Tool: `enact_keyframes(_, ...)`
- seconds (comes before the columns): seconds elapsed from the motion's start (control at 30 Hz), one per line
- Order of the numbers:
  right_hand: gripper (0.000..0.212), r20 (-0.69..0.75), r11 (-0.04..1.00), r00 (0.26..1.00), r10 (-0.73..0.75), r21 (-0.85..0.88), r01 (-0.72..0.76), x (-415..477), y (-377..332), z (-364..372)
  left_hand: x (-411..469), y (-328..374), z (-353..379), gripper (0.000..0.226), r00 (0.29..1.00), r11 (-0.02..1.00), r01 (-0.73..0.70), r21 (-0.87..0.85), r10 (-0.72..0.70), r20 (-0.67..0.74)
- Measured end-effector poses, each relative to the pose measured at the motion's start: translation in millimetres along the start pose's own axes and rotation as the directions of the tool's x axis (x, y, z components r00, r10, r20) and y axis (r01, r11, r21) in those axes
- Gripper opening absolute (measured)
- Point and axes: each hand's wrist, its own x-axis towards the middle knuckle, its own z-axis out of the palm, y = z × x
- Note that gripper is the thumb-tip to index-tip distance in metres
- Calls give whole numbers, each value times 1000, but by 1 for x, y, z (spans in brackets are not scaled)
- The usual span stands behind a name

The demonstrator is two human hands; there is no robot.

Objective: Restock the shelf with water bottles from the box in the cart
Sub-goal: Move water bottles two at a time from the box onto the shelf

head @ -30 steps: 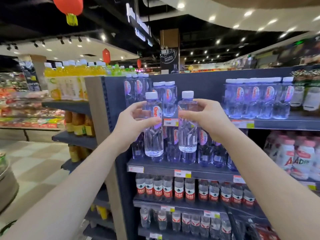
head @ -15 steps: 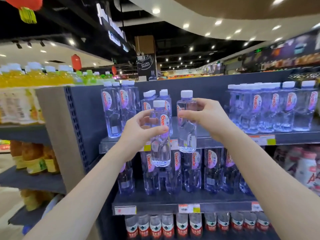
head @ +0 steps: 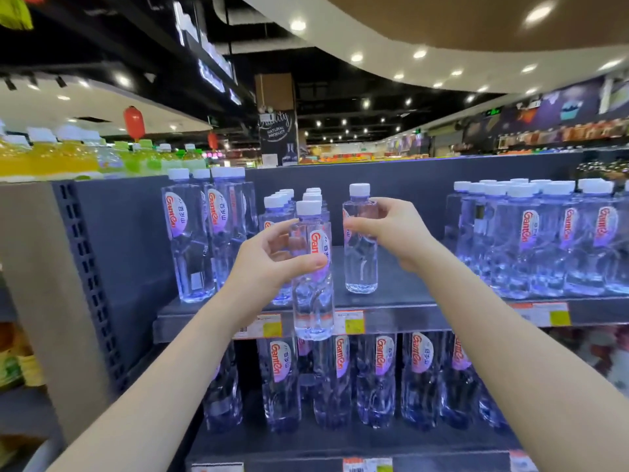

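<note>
Two small water bottles in hand: left hand (head: 269,264) clasping one (head: 312,274) before the top shelf (head: 401,306) edge, right hand (head: 386,229) gripping another (head: 360,240) upright over the bare gap; stocked rows (head: 534,240) flanking, six bottles (head: 340,379) fronting below

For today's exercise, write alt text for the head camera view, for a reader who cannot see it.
Two bare hands each hold a clear water bottle at a store's top shelf: the right hand stands its bottle on the shelf, the left hand holds its labelled bottle before the shelf edge. Matching bottles fill the shelves around.
</note>
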Motion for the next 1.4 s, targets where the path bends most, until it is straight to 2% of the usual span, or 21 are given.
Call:
enact_keyframes(0.13,33,49,999,999,-2,-34,4,14,23,8,2,-7,5,62,1000,1000,15,-21,-15,0)
enact_keyframes(0.23,43,120,992,993,14,-126,2,19,28,3,2,-13,9,55,1000,1000,0,-30,0,11)
enact_keyframes(0.37,60,154,962,988,32,-274,12,24,29,-4,3,-16,12,59,1000,1000,1,-10,-1,15)
enact_keyframes(0.57,63,106,975,993,42,-219,-18,38,42,1,7,-13,14,56,999,1000,-27,-15,27,23)
enact_keyframes(0.73,50,125,975,987,97,-211,-69,66,51,10,8,-15,11,50,999,999,-33,-44,34,29)
enact_keyframes(0.87,51,129,963,978,163,-235,-129,84,52,14,9,-18,9,55,999,998,-30,-52,31,18)
enact_keyframes(1.03,90,98,948,977,191,-276,-158,125,86,19,8,-24,5,59,999,996,-33,-78,34,11)
enact_keyframes(1.4,55,96,966,980,177,-207,-154,125,85,23,13,-31,1,67,999,993,-32,-110,36,36)
